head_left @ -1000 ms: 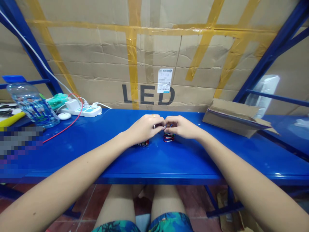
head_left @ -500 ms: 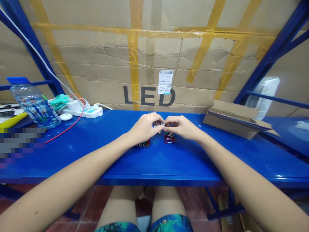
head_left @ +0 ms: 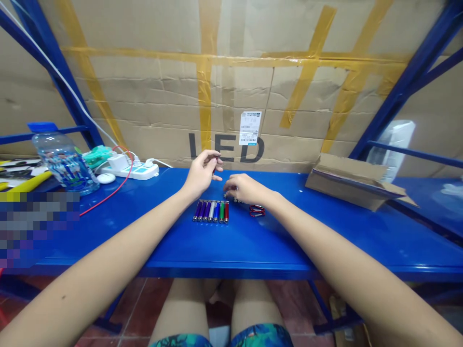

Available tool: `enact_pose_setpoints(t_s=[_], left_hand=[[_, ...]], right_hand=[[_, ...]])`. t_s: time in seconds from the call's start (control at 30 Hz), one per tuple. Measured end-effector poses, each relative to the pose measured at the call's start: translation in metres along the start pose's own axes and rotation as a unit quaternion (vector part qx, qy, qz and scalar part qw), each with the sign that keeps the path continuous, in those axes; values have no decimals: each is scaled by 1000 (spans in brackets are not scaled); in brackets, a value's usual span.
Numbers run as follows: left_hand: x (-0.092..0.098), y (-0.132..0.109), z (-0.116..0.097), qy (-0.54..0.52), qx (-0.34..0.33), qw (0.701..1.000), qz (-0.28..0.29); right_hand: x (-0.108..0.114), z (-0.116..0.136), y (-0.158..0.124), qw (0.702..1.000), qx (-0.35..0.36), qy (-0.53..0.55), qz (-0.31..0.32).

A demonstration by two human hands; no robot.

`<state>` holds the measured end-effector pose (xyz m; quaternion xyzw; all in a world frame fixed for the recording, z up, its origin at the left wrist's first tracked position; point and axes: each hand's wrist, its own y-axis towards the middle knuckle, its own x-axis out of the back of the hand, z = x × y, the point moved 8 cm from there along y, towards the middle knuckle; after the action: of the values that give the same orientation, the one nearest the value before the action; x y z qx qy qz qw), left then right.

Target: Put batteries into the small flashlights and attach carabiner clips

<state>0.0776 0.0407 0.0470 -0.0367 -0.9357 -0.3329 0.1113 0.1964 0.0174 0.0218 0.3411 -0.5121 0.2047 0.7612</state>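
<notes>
On the blue table, a row of small metal tubes like mini flashlights [head_left: 211, 212] lies side by side, in purple, silver, blue, green and red. Above its far end, my left hand [head_left: 200, 174] is raised, thumb and index finger pinching a small dark thing mostly hidden by the fingers; the other fingers are loosely spread. My right hand [head_left: 246, 189] reaches down just right of the row, fingertips curled together among small silvery pieces [head_left: 237, 199]. Whatever is in those fingertips is hidden. Red carabiners [head_left: 257, 211] lie below the right wrist, partly covered by it.
At left stand a water bottle [head_left: 65, 161], a white power strip [head_left: 139, 169] and a red cable [head_left: 125, 185]. An opened cardboard box [head_left: 347, 185] sits at right. Behind the table [head_left: 231, 246] rises a large taped carton [head_left: 162, 106]; blue frame posts flank it.
My hands, which met above the table, have parted. The left moved up and left, the right slightly left and down to the silvery pieces. The tube row has come into full view.
</notes>
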Motion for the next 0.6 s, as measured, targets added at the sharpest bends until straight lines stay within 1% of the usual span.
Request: enact_pose_setpoints(t_s=[0.1,0.17,0.2,0.27,0.3,0.37,0.4,0.43,0.47,0.5,0.53,0.6], left_hand=[[-5,-3,3,-42,20,999,22],[-9,-4,4,-80,35,996,30],[-10,-4,4,-97,44,994,32],[-11,-5,6,-112,61,991,28],[-11,-6,7,-109,67,991,25],[-13,-8,6,-85,75,993,28],[-15,-9,4,-69,76,994,37],[-18,-11,2,-53,75,995,50],[-21,-13,-1,-39,70,995,64],[-24,-15,-5,-28,64,995,78],[-26,-16,-9,-19,55,994,90],[-30,-20,-16,-5,38,994,102]], right_hand=[[-17,-3,11,999,-3,-10,38],[-19,-8,12,999,-11,-3,40],[-15,-10,10,999,-16,8,28],[3,-15,3,998,-36,50,-31],[16,-18,-3,992,-48,80,-80],[44,-25,-17,964,-69,165,-195],[54,-28,-24,946,-74,208,-236],[61,-30,-30,929,-74,245,-265],[65,-31,-33,917,-74,273,-281],[66,-30,-35,911,-72,290,-285],[66,-28,-35,910,-69,298,-281],[62,-23,-33,916,-62,295,-265]])
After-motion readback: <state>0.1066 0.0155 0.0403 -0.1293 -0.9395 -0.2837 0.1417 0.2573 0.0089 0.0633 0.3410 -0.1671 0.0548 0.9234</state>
